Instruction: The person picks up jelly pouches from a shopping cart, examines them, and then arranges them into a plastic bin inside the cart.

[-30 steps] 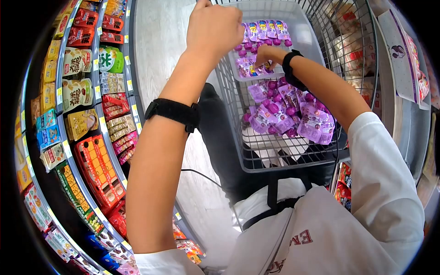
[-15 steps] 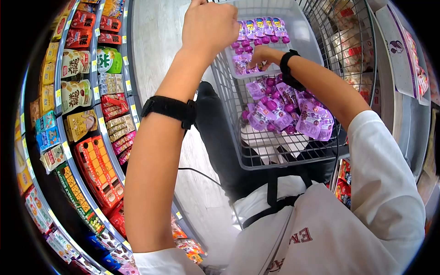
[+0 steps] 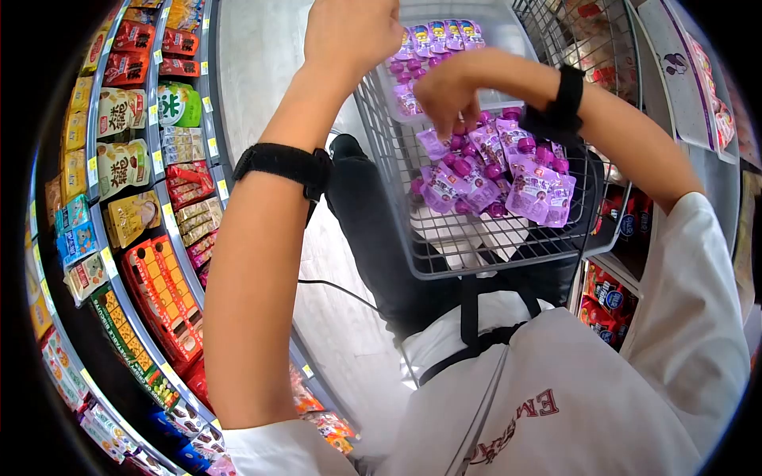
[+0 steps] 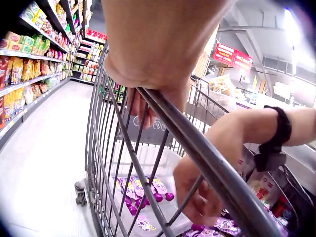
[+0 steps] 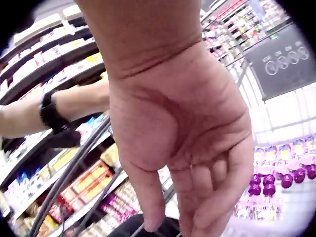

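My left hand grips the top rail of a grey shopping cart, its fingers hooked over to the inside in the left wrist view. Over the cart, my right hand points its fingers down, right at the edge of a heap of purple spouted pouches with purple caps. The right wrist view shows its palm bare and the thumb apart from loosely bent fingers. Beyond that hand, a clear plastic bin holds more of these pouches in neat rows, partly hidden by the hand.
Shelves of packaged snacks curve along the left, beside a pale floor. More goods stand at the right, past the cart's wire side. A thin black cable runs to the waist.
My right hand has drawn back from the bin's near row to the loose heap, nearer to me. The left hand keeps its hold on the rail; the view has shifted slightly.
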Demonstrator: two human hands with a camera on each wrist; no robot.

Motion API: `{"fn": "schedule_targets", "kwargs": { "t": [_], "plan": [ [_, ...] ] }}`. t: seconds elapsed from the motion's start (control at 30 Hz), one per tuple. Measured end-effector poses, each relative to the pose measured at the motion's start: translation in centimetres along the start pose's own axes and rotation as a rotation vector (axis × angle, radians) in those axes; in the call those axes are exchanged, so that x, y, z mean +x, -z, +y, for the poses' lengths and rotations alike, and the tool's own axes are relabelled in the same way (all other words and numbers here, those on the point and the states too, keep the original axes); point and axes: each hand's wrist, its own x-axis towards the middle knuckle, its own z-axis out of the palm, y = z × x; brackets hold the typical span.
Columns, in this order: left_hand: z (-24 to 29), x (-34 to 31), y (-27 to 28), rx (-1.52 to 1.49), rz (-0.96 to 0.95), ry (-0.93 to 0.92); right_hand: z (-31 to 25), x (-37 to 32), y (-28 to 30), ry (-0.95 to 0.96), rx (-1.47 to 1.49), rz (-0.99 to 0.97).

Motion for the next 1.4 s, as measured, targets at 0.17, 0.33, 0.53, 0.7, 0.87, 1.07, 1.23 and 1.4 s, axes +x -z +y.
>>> {"fn": "schedule_targets", "kwargs": {
  "t": [0.17,0.33,0.53,0.7,0.87,1.07,1.23,1.4],
  "plan": [
    [0.1,0.1,0.3,0.006,-0.013,0.018,-0.4,1.6,-8.0,0.223,-0.655,0.043],
    [-0.2,-0.2,0.0,0.008,0.009,0.017,2.1,3.3,-11.6,0.381,-0.678,0.354],
    [-0.3,-0.2,-0.2,-0.028,0.015,0.031,0.0,-4.6,-6.9,0.699,-0.041,0.523],
    [-0.4,-0.2,-0.1,-0.028,0.020,0.036,6.1,-3.1,-1.0,0.487,0.409,0.777],
    [-0.2,-0.1,0.0,-0.008,0.003,0.016,13.2,3.9,3.2,0.142,0.559,0.790],
    [-0.1,0.0,-0.2,0.002,-0.009,0.015,14.2,10.3,2.8,-0.096,0.544,0.600],
    [-0.1,0.1,-0.1,-0.001,0.008,0.008,15.0,13.0,1.8,-0.093,0.680,0.509],
    [0.0,0.1,0.0,-0.016,0.007,0.013,14.9,12.2,1.2,-0.239,0.568,0.453]
  ]
}}
